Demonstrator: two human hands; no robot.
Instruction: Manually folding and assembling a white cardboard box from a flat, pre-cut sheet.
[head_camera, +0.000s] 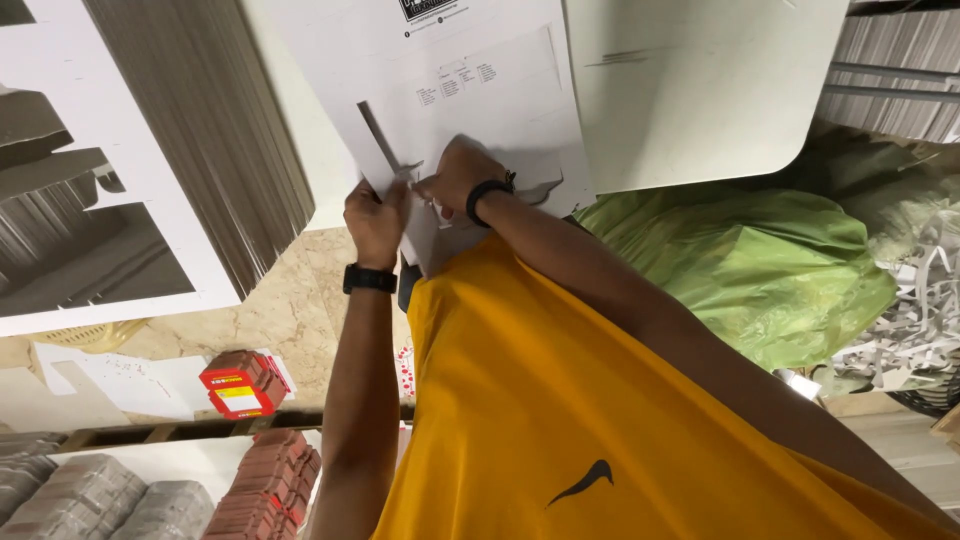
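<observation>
Both hands meet at the near edge of a flat white die-cut cardboard sheet (470, 90) with small black print, which lies on the white table top (700, 80) under the camera. The left hand (376, 215) is closed around the sheet's lower edge, fingers curled over and pinching a small flap of card beside a long narrow slot cut in the sheet. The right hand (458, 175) is also closed on the card, its fingertips pressed down on the same flap just beside the left hand's, so that the two hands are touching or nearly so. Each wrist carries a black band (369, 279). The left forearm runs straight up from the bottom of the view, nearly vertical; the right forearm comes in on a slant from the lower right, crossing above the yellow-orange shirt (560, 400). A tall stack of flat grey-edged card sheets (215, 130) stands to the left, and a crumpled green plastic bag (760, 270) lies to the right. A small red carton (238, 385) lies on the marble-patterned floor below.
</observation>
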